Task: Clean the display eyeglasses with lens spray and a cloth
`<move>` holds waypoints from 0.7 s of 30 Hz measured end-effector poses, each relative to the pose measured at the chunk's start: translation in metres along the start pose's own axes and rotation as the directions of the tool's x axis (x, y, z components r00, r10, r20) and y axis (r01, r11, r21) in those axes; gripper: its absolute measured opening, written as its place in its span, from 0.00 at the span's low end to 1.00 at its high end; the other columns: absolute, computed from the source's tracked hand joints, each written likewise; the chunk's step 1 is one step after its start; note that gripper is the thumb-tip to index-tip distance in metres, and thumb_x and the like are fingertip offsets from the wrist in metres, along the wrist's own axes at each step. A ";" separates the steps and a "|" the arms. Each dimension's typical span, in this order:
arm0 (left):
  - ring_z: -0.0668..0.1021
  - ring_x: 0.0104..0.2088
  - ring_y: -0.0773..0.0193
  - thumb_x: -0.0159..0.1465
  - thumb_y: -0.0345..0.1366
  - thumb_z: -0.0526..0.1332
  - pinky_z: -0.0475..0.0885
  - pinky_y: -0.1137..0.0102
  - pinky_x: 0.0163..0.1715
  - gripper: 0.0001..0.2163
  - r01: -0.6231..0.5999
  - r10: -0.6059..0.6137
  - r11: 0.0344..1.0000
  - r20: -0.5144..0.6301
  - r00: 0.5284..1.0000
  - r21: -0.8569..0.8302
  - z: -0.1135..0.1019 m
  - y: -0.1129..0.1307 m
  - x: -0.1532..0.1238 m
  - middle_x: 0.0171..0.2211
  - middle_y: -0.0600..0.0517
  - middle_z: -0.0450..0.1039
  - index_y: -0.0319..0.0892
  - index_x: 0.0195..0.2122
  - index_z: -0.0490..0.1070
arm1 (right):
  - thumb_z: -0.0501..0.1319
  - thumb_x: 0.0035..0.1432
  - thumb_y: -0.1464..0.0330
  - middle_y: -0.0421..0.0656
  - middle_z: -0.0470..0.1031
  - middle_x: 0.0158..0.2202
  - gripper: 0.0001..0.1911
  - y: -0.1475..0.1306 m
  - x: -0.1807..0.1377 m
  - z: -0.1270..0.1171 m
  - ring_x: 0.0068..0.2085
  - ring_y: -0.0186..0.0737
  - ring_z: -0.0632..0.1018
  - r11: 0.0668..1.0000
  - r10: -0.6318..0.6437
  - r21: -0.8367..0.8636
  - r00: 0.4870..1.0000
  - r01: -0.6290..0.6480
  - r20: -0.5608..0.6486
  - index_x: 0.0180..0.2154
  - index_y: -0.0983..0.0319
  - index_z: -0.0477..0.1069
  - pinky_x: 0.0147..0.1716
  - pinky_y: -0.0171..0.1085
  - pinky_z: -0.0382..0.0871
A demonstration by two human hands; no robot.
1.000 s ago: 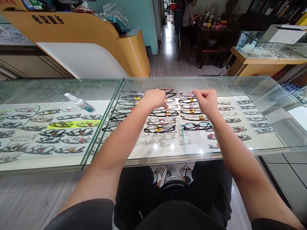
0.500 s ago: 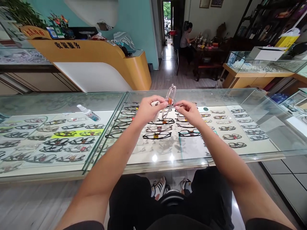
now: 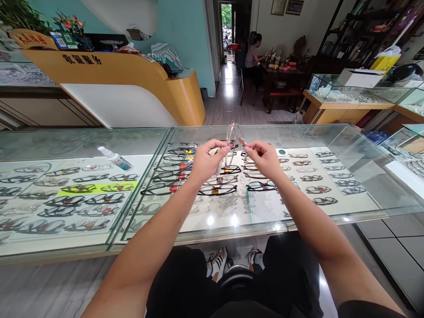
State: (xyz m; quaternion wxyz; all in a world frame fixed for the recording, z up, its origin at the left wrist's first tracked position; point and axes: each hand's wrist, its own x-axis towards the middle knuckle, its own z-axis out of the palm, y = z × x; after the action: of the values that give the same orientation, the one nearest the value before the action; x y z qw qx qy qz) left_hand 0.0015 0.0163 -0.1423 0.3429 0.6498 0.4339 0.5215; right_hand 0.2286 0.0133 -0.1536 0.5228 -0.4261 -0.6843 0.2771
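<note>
Between my hands is a pair of clear-framed eyeglasses (image 3: 231,132), held upright above the glass counter (image 3: 212,225). My left hand (image 3: 209,161) pinches the frame and also keeps a crumpled white cloth (image 3: 217,164) under its fingers. With thumb and forefinger, my right hand (image 3: 264,159) grips the glasses at one temple arm (image 3: 241,138). Rows of dark eyeglasses (image 3: 217,190) lie below my hands, several with coloured tags. To the left stands a tilted white spray bottle (image 3: 115,158).
A second glass display section (image 3: 82,176) holds more frames at the left. Behind the counter is a wooden cashier desk (image 3: 185,97). A seated person (image 3: 253,57) is at a dark table (image 3: 281,73) in the back. Another display case (image 3: 351,99) stands at the right.
My right hand has come closer and taken hold of a temple arm, which now swings out from the frame. The glasses have turned. The view has shifted slightly.
</note>
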 end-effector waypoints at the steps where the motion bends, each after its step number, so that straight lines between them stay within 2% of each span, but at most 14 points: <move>1: 0.85 0.53 0.50 0.66 0.51 0.71 0.75 0.58 0.60 0.13 -0.012 0.012 1.000 0.001 1.000 0.018 -0.002 0.000 0.001 0.47 0.47 0.87 0.46 0.40 0.83 | 0.66 0.68 0.50 0.32 0.63 0.21 0.19 0.001 0.000 -0.003 0.25 0.35 0.63 0.997 -0.023 -0.075 0.998 0.019 -0.058 0.38 0.59 0.80 0.31 0.38 0.57; 4: 0.86 0.54 0.49 0.66 0.49 0.72 0.74 0.57 0.61 0.12 -0.002 0.000 0.999 0.036 0.999 0.050 -0.006 -0.002 0.003 0.46 0.47 0.88 0.47 0.38 0.83 | 0.62 0.72 0.53 0.36 0.75 0.24 0.16 0.005 0.001 -0.011 0.25 0.36 0.71 0.962 -0.066 -0.274 0.984 0.018 -0.168 0.43 0.58 0.80 0.32 0.39 0.61; 7: 0.86 0.55 0.47 0.65 0.50 0.72 0.74 0.56 0.63 0.11 0.026 -0.030 0.998 0.079 0.996 0.049 -0.008 -0.006 0.005 0.46 0.47 0.88 0.48 0.37 0.82 | 0.62 0.73 0.53 0.41 0.84 0.31 0.17 0.007 0.004 -0.018 0.28 0.39 0.79 0.927 -0.096 -0.375 0.972 0.009 -0.214 0.44 0.57 0.81 0.35 0.40 0.66; 16: 0.85 0.48 0.47 0.65 0.53 0.70 0.74 0.57 0.56 0.15 0.007 -0.036 0.979 0.141 0.989 0.205 -0.012 -0.003 0.005 0.43 0.48 0.88 0.47 0.36 0.83 | 0.62 0.75 0.54 0.45 0.89 0.40 0.17 0.010 0.011 -0.032 0.34 0.42 0.84 0.832 -0.288 -0.551 0.900 0.066 -0.328 0.47 0.58 0.83 0.39 0.42 0.72; 19: 0.85 0.48 0.48 0.64 0.53 0.71 0.75 0.58 0.56 0.15 0.015 -0.038 0.986 0.140 0.989 0.165 -0.012 -0.002 0.005 0.43 0.48 0.88 0.47 0.36 0.83 | 0.60 0.76 0.57 0.46 0.89 0.44 0.15 0.010 0.009 -0.030 0.36 0.43 0.84 0.829 -0.308 -0.552 0.899 0.093 -0.312 0.50 0.58 0.81 0.39 0.42 0.74; 21: 0.86 0.49 0.49 0.64 0.53 0.72 0.75 0.59 0.57 0.14 0.025 -0.034 0.995 0.099 0.995 0.093 -0.012 -0.003 0.005 0.43 0.48 0.88 0.47 0.36 0.83 | 0.60 0.75 0.59 0.45 0.88 0.46 0.15 0.008 0.005 -0.024 0.36 0.42 0.84 0.840 -0.311 -0.530 0.903 0.115 -0.298 0.56 0.57 0.78 0.38 0.42 0.75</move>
State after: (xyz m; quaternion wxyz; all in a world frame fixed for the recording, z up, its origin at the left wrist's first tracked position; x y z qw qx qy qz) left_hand -0.0101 0.0218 -0.1402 0.3416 0.6837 0.4493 0.4626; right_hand 0.2528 0.0201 -0.1503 0.5423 -0.5111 -0.6645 -0.0563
